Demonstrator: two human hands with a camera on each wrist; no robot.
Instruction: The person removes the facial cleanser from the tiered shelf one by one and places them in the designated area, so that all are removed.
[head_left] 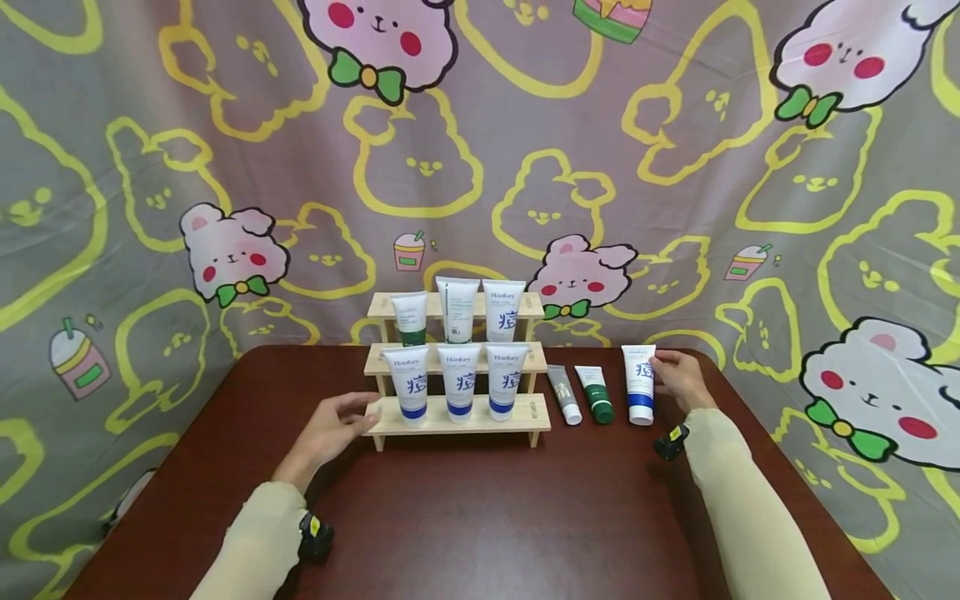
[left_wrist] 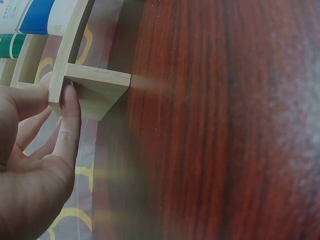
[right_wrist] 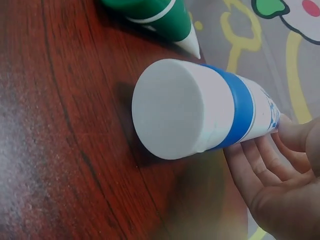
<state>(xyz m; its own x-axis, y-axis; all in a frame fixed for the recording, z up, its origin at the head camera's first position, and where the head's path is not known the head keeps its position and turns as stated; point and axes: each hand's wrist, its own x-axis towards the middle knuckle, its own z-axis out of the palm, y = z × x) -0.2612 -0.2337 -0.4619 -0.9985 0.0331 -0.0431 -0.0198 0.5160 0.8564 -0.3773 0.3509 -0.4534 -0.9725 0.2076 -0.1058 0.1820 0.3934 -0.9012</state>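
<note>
The right hand (head_left: 681, 379) has its thumb and fingers drawn together on the flat end of a blue-banded tube (head_left: 640, 385), thumb over the printed face; the tube runs out from these fingers with its white cap toward the person, and whether that cap touches the counter (head_left: 480, 517) I cannot tell. The left hand (head_left: 337, 425) is nearly closed at the fingertips, thumb above and a finger below, pinching the near end of the lowest board of a wooden rack (head_left: 538, 414). Just left of the right fingers a green tube (head_left: 596, 395) lies on the counter, and past it a grey tube (head_left: 565, 395), close to the rack. Rightward from the left fingers, three white tubes (head_left: 460, 383) stand cap down on that lowest board; behind them, farther from both hands, three more tubes (head_left: 457, 310) stand on the middle tier. Farthest out hangs a rabbit-printed cloth (head_left: 480, 208).
</note>
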